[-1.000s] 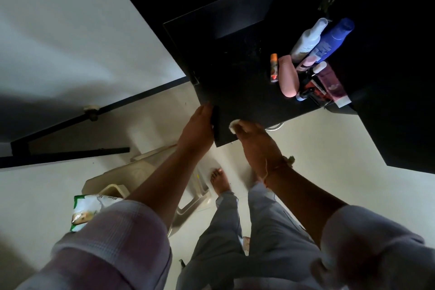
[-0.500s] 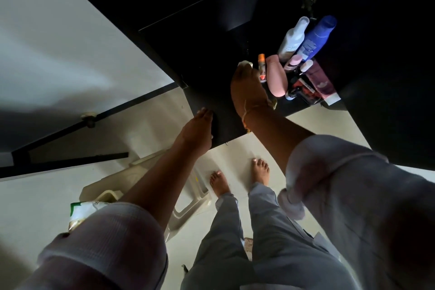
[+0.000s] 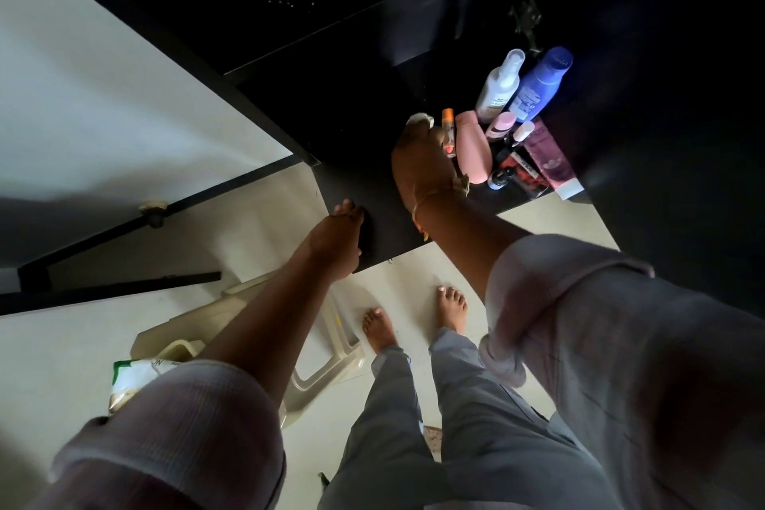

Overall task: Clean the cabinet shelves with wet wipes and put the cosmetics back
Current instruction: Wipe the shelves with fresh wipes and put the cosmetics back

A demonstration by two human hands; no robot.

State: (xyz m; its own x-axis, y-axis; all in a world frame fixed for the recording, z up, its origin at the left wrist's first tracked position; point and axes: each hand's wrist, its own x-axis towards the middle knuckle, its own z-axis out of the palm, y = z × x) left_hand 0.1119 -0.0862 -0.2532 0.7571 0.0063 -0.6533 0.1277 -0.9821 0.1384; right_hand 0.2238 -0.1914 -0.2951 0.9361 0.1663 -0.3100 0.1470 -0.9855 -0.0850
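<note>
A black cabinet shelf (image 3: 356,128) juts out over the floor. My right hand (image 3: 420,161) lies on it and holds a white wet wipe (image 3: 420,119) under the fingertips, right beside the cosmetics. Those stand at the shelf's right end: an orange tube (image 3: 448,132), a pink bottle (image 3: 473,147), a white spray bottle (image 3: 499,85), a blue bottle (image 3: 540,83) and a maroon tube (image 3: 548,159). My left hand (image 3: 337,244) grips the shelf's front left edge.
A cream plastic stool (image 3: 318,369) stands on the pale floor below, with a green and white wipes pack (image 3: 132,379) beside it. My bare feet (image 3: 378,329) are under the shelf. A white cabinet door (image 3: 103,95) hangs open at the left.
My right hand slid with the wipe from the shelf's front edge deep onto the shelf, up to the orange tube. The left hand kept its hold on the edge.
</note>
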